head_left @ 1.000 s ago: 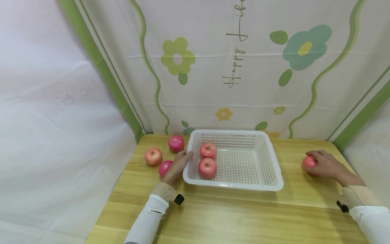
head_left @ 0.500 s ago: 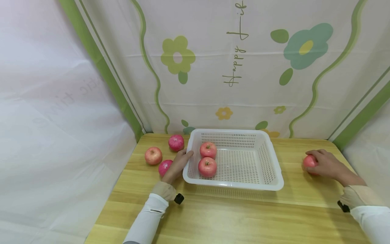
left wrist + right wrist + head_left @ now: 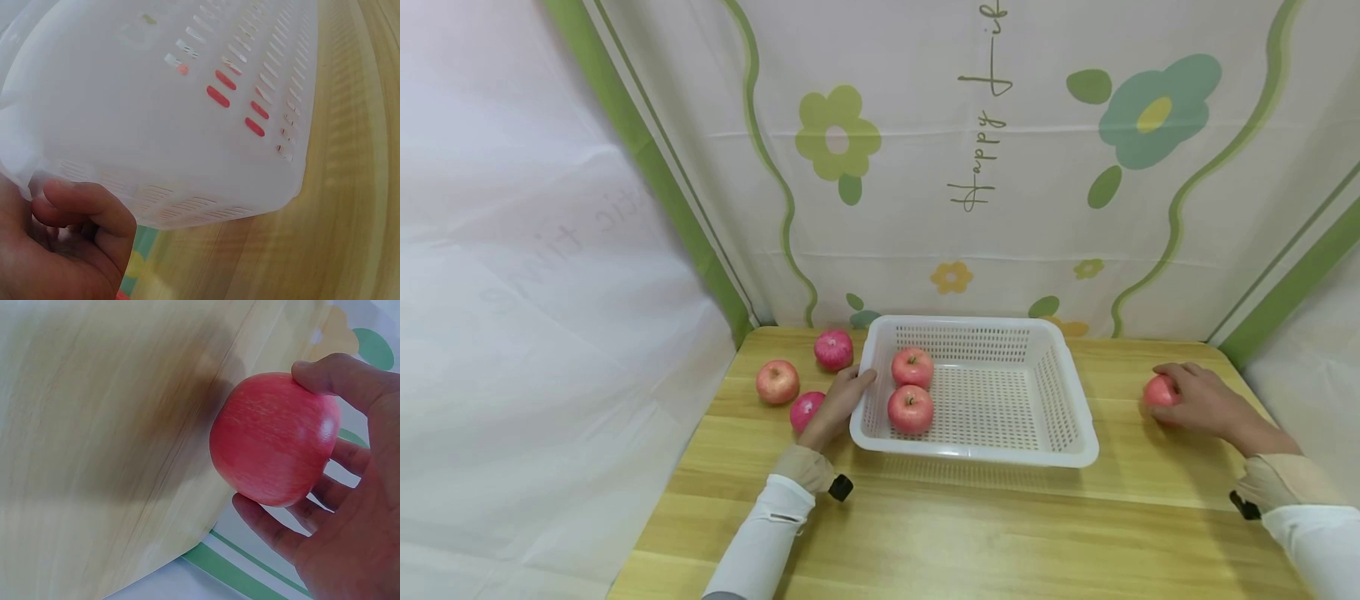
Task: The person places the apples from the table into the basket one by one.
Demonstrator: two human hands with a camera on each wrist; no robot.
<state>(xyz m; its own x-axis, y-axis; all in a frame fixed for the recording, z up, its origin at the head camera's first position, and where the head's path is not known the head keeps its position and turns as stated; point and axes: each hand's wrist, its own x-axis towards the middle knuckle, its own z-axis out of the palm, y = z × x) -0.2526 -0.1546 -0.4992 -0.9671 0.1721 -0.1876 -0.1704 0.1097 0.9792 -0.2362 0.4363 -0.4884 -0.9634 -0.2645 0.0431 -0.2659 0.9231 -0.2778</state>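
Observation:
At the right of the table, my right hand (image 3: 1206,404) holds a red apple (image 3: 272,440) between thumb and fingers. The hand covers part of it in the head view. With curled fingers my left hand (image 3: 78,231) grips the left rim of a white plastic basket (image 3: 985,454). Two red apples, a rear one (image 3: 913,367) and a front one (image 3: 911,410), sit against the basket's left side. Through the side slots in the left wrist view, patches of red show.
Left of the basket lie a yellowish-red apple (image 3: 777,382), a bright pink round fruit (image 3: 833,350) and another pink fruit (image 3: 807,411), partly hidden by my left hand. A flower-print curtain (image 3: 895,225) hangs behind the wooden table (image 3: 970,533).
The apple at my right hand has shifted very slightly to the left. My left hand and the basket stay in place.

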